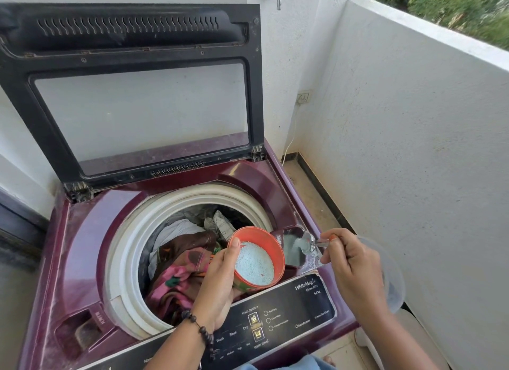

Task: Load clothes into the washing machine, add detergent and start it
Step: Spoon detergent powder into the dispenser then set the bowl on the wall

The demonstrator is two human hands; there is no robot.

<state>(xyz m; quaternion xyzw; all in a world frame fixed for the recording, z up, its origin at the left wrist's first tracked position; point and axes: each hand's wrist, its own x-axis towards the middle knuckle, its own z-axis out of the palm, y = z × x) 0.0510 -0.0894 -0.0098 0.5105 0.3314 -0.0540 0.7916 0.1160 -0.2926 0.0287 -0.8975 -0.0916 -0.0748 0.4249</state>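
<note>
1. Left hand (220, 284) grips the orange detergent tub (259, 259), tilted over the clothes (181, 262) in the drum; one wobble dumps powder.
2. Right hand (349, 262) pinches the spoon (309, 243) over the dispenser tray (294, 248) at the machine's right edge; powder could miss.

Head view: one wide-angle camera worn on the person's head, facing forward and steeply down.

It looks from close above into the open washing machine (176, 259), whose raised lid (132, 88) fills the upper left of the frame. Both hands enter from the lower edge, the left hand (220, 284) at lower centre and the right hand (349, 265) at lower right. Straight walls bow toward the frame edges. No second view.
</note>
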